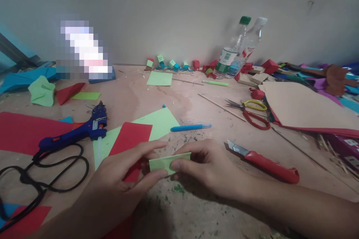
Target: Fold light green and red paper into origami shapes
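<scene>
A small folded piece of light green paper (161, 163) is held between both hands, above the front middle of the table. My left hand (126, 173) pinches its left end, thumb along the lower edge. The right end is in the grip of my right hand (200, 166), with the thumb pressed on the near face. Beneath and beyond my left hand lie a red sheet (134, 138) and a larger light green sheet (165, 119). A blue pen (191, 127) rests just beyond the hands. To the right of my right hand is a red-handled utility knife (263, 162) with its blade out.
At left are a blue glue gun (97, 127), its black cord (84, 160) and red paper (28, 130). Scissors (251, 112), thin sticks and a paper stack (311, 106) lie at right. Two bottles (227, 59) and small paper figures (160, 59) stand along the wall.
</scene>
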{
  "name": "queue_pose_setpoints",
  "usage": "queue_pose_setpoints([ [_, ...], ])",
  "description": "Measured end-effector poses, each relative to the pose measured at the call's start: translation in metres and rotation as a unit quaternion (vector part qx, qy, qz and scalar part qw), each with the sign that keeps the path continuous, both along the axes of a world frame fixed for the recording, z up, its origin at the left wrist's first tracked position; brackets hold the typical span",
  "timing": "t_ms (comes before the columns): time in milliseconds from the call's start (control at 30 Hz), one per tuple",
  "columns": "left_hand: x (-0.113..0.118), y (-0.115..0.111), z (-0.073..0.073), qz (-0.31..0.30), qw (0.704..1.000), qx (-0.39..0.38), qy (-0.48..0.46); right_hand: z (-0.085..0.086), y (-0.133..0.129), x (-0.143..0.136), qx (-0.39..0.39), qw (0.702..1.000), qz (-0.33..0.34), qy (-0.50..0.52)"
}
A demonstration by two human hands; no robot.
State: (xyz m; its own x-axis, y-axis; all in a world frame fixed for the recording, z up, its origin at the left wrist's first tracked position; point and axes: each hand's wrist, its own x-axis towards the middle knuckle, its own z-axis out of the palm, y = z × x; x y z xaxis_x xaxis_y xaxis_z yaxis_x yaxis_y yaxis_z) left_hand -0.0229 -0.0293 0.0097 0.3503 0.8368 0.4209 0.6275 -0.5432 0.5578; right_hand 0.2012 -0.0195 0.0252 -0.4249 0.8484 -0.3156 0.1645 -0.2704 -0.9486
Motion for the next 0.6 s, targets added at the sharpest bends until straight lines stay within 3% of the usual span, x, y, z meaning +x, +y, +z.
queue_pose_setpoints([
  [100, 0.0023, 0.0029, 0.0026, -0.018, 0.998, -0.063, 0.000, -0.0009, -0.0003, -0.0002, 0.010, 0.999, -0.017, 0.032],
  [333, 0.0016, 0.0035, 0.0090, -0.028, 0.997, -0.066, 0.006, -0.0030, 0.0000, -0.0002, -0.005, 0.997, -0.011, 0.071],
  [600, 0.0038, 0.0072, 0.0082, -0.044, 0.989, -0.144, -0.011, -0.0024, 0.0012, -0.0005, -0.006, 0.997, -0.016, 0.076],
])
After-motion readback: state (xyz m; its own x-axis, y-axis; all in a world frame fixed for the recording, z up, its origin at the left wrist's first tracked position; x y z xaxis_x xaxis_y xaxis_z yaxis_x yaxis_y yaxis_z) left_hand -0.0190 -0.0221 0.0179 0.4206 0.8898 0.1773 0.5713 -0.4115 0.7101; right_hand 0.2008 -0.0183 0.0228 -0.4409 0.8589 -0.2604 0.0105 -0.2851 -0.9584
